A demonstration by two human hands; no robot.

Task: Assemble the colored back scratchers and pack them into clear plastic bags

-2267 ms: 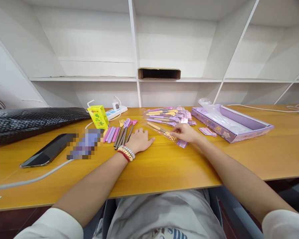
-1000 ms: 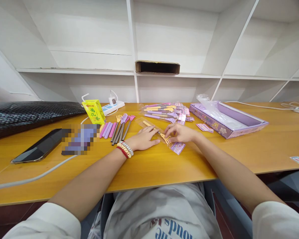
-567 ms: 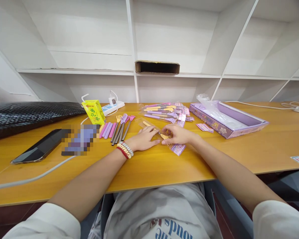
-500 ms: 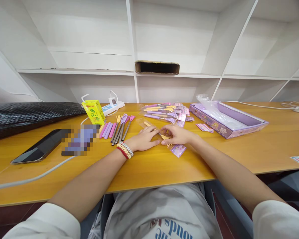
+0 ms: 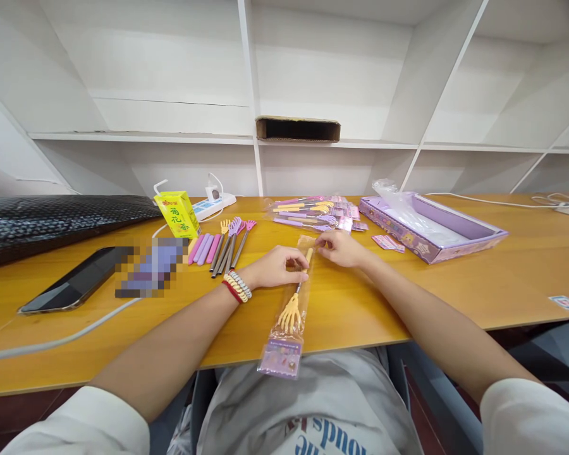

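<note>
A yellow back scratcher (image 5: 291, 313) with a hand-shaped head lies inside a clear plastic sleeve (image 5: 304, 297). Its head points toward me, and a purple printed card (image 5: 281, 358) fills the sleeve's near end, which hangs over the table edge. My left hand (image 5: 279, 266) is closed on the sleeve beside the scratcher's handle, with thumb and fingertips at its left side. At the far end, my right hand (image 5: 339, 248) pinches the corner of the sleeve. Several packed back scratchers (image 5: 303, 208) lie in a pile beyond my hands.
Left of my hands lie unpacked scratcher rods (image 5: 227, 249) and coloured handles (image 5: 203, 248). Behind them stand a yellow drink carton (image 5: 177, 215) and a power strip (image 5: 215, 203). A phone (image 5: 78, 278) lies farther left. An open purple box (image 5: 436, 227) and a small card (image 5: 389, 243) are on the right.
The packaged yellow scratcher has swung round, so its head and card now point toward me. My right hand has moved slightly away from me to the sleeve's far end; my left has shifted little.
</note>
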